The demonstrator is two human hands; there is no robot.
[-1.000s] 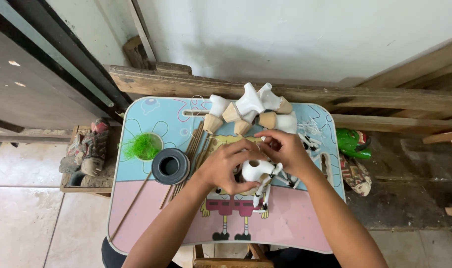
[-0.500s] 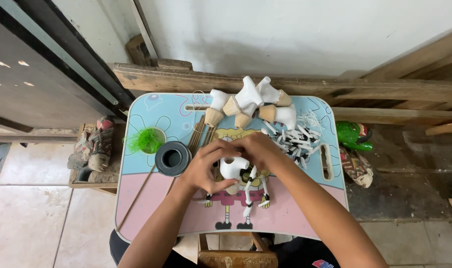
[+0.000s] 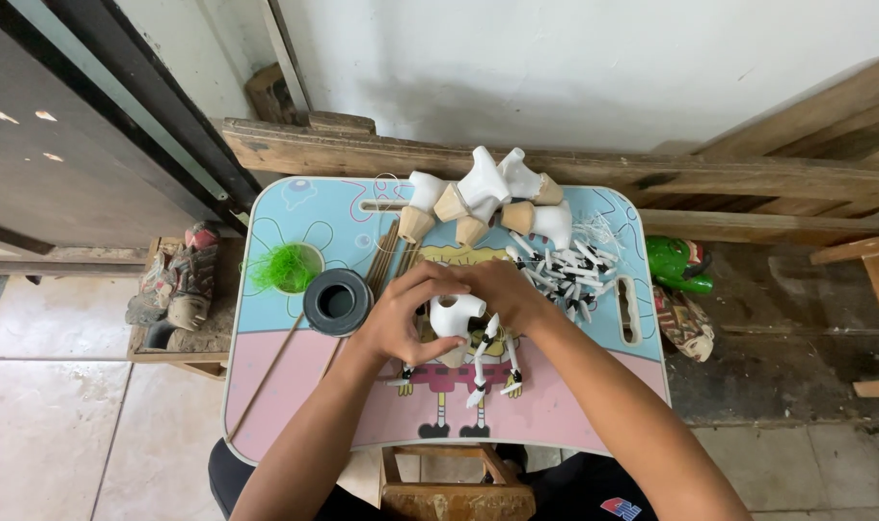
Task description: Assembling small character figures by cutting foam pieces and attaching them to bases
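Two hands meet over the middle of the small cartoon-printed lap table [image 3: 266, 386], both closed around one white puppet body [image 3: 456, 315] with thin white limbs dangling beneath it. The left hand [image 3: 398, 318] cups the piece from its left side, fingers curled over the top, while the right hand [image 3: 502, 289] pinches at its upper right edge, so the two hands are together and clamped on the same piece, held just above the table's centre. Judging by how things lie, the work looks partway through: this piece already carries several jointed limbs [image 3: 482, 365], whereas a cluster of bare white-and-wood figure bodies [image 3: 483, 198] sits at the table's far edge with nothing attached, and a scatter of loose white limb pieces [image 3: 569, 270] lies toward the table's far right corner, unused. Exactly what the right fingers are doing at the joint cannot be made out. A black tape roll [image 3: 337, 301] rests on the table just left of the hands, with a green fibre tuft [image 3: 285, 268] beyond it and thin wooden sticks [image 3: 386, 260] lying between roll and bodies. Both forearms reach in from the table's near edge, elbows spread wide, wrists bent inward.
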